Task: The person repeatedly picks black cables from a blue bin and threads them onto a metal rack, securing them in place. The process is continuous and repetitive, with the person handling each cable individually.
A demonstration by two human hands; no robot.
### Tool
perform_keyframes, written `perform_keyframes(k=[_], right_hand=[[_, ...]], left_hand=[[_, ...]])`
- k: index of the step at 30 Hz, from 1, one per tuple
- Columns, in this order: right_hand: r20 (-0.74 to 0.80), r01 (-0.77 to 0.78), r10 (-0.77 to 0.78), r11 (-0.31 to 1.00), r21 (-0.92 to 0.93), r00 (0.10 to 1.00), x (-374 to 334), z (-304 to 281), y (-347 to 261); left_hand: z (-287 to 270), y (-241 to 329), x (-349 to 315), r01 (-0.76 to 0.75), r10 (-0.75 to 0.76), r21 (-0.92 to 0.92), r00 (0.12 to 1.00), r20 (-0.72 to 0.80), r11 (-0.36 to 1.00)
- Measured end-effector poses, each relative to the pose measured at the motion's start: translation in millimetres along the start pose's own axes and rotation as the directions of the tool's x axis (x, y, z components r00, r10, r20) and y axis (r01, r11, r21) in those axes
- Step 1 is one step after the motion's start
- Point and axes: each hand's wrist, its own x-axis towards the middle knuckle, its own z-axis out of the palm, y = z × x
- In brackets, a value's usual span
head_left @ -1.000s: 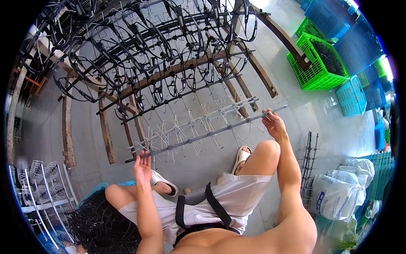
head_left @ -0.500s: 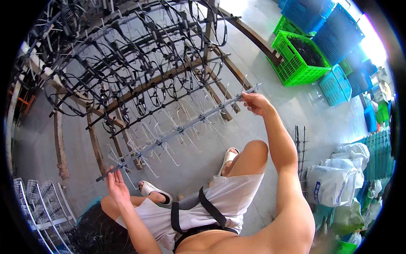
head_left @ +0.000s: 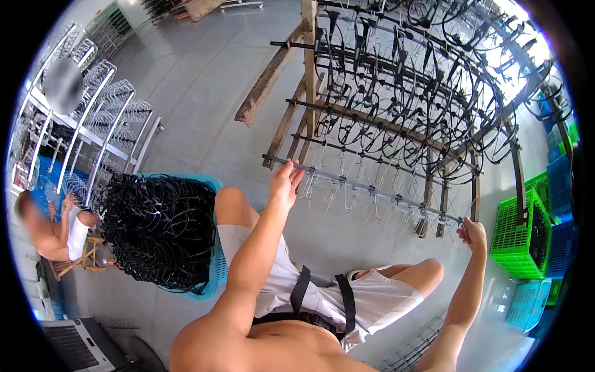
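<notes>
A long grey metal bar [head_left: 355, 182] with several thin wire hooks stretches between my two hands, sloping down to the right. My left hand [head_left: 285, 185] has its fingers at the bar near its left end. Out at the other end, my right hand [head_left: 474, 235] pinches the tip, fingers curled. Just beyond the bar stands a wooden rack [head_left: 308, 62]. Dark bars on the rack carry many black looped parts [head_left: 396, 80], while its lower bars show bare wire hooks.
To my left, a light blue basket [head_left: 218, 273] is heaped with black looped parts [head_left: 158, 226]. A person [head_left: 56, 232] sits farther left by white metal racks [head_left: 111, 121]. Green crates [head_left: 509, 239] and blue crates [head_left: 561, 248] stand at right. A dark grey appliance [head_left: 80, 347] is at lower left.
The view has swung left, so the rack now appears farther right, and the basket and seated person show. In the picture, the bar's slope has flipped; both hands remain at its ends.
</notes>
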Motion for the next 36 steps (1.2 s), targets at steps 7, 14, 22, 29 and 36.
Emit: perform_keyframes(k=[7, 14, 22, 29, 36], right_hand=[[-0.051, 0.302, -0.318, 0.932, -0.201, 0.947, -8, -4, 7], [-0.127, 0.384, -0.406, 0.908, -0.170, 0.905, 11, 15, 23], [-0.148, 0.271, -0.263, 0.962, 0.036, 0.953, 59, 12, 90], [-0.131, 0.372, -0.363, 0.927, 0.051, 0.922, 57, 40, 114], [-0.161, 0.009, 0.145, 0.717, 0.697, 0.976, 25, -40, 236]], left_hand=[[19, 4, -12, -0.078, 0.078, -0.017, 0.997, 0.021, 0.997], [6, 0, 7, -0.021, 0.019, -0.033, 0.998, -0.058, 0.999], [7, 26, -21, -0.369, 0.291, 0.747, 0.926, 0.241, 0.554], [44, 48, -61, -0.499, -0.163, 0.684, 0.732, 0.661, 0.532], [-18, 24, -84, -0.435, -0.148, 0.878, 0.872, 0.466, 0.200]])
